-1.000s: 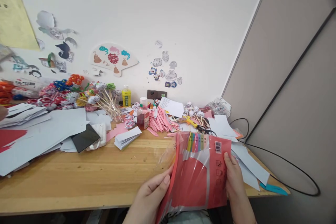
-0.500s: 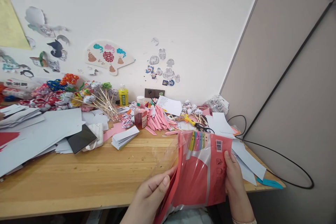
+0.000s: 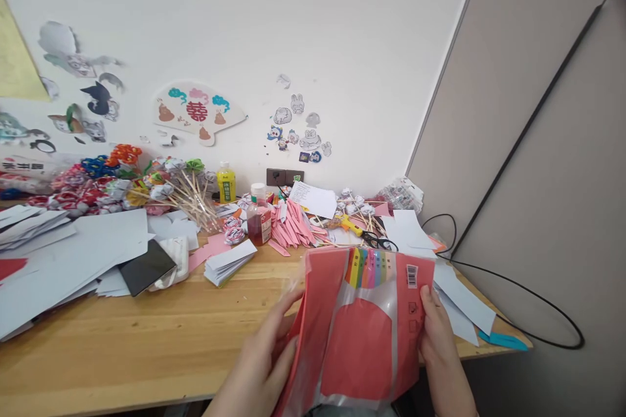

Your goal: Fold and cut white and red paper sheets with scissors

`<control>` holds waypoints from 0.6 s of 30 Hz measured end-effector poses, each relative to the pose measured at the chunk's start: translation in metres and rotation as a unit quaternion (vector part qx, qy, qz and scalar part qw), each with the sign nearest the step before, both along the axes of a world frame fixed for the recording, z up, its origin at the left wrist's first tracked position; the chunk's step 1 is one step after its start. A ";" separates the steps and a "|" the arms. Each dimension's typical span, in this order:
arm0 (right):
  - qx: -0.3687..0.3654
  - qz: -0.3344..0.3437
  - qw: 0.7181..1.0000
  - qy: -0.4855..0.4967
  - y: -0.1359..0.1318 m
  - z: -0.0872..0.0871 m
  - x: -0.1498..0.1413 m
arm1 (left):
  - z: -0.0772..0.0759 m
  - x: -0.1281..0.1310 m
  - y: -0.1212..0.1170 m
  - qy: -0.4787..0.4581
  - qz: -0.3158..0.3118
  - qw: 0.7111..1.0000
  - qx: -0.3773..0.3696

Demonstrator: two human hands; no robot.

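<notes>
A clear plastic pack of red paper (image 3: 359,345), printed with coloured strips and a barcode, is held up over the front edge of the table. My left hand (image 3: 268,345) grips its left side, thumb in front and fingers behind, partly hidden by the pack. At the right edge my right hand (image 3: 437,326) pinches the pack with the thumb on the front face; its other fingers are mostly hidden. The pack's lower end hangs below the tabletop.
Behind the pack lie pink paper strips (image 3: 293,225), a yellow glue gun (image 3: 351,226) and black scissors (image 3: 381,241). A dark red bottle (image 3: 259,218) stands left of them. White sheets (image 3: 88,247) and a black phone (image 3: 147,267) cover the left. A black cable (image 3: 538,290) loops off the right edge.
The pack's left part has spread leftward and shows more red. My left hand has moved left with it. The loose clear plastic at the left has drawn in. My right hand stays at the right edge.
</notes>
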State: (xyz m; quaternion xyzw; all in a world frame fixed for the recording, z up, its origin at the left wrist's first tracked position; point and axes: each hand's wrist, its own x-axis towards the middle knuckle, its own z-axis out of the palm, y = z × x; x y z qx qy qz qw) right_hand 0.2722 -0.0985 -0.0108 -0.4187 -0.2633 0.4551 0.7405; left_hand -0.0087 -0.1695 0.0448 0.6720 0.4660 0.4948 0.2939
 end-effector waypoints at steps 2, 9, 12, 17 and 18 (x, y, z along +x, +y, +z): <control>-0.007 -0.008 1.000 -0.003 0.001 0.001 0.000 | 0.002 -0.003 0.002 0.013 0.015 1.000 -0.002; -0.027 0.032 0.999 -0.024 0.001 0.008 -0.001 | 0.013 -0.008 0.009 0.089 0.077 0.993 0.012; -0.017 0.026 0.999 -0.031 0.002 0.008 0.000 | 0.017 -0.010 0.012 0.108 0.126 0.985 0.054; -0.003 0.012 0.999 -0.040 0.004 0.007 0.001 | 0.025 -0.007 0.012 0.141 0.172 0.966 0.130; -0.002 0.006 0.999 -0.046 0.004 0.008 0.001 | 0.028 -0.007 0.012 0.143 0.172 0.965 0.136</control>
